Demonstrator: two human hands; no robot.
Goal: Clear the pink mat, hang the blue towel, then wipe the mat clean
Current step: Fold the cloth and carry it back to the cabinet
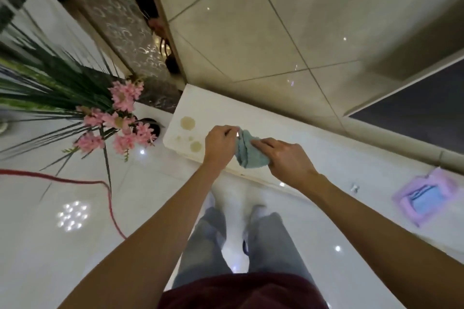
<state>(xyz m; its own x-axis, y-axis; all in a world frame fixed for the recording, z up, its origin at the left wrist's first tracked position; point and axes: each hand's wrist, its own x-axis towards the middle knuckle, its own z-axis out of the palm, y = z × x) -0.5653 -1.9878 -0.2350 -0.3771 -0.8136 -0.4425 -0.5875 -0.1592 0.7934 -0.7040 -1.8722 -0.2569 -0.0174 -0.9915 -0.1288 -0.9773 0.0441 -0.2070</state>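
Observation:
A small light-blue towel (249, 152) hangs bunched between both hands, above a white ledge (288, 130) along the tiled wall. My left hand (221, 144) grips the towel's upper end in curled fingers. My right hand (286, 155) holds its lower right side, fingers lying over the cloth. The pink mat (449, 184) lies on the glossy floor at the far right, with a blue item (424, 197) on top of it.
Brownish round stains (187, 123) mark the ledge's left end. A plant with pink flowers (120, 120) stands at the left, and a red cable (110, 206) runs across the floor. My feet (253, 211) stand close to the ledge.

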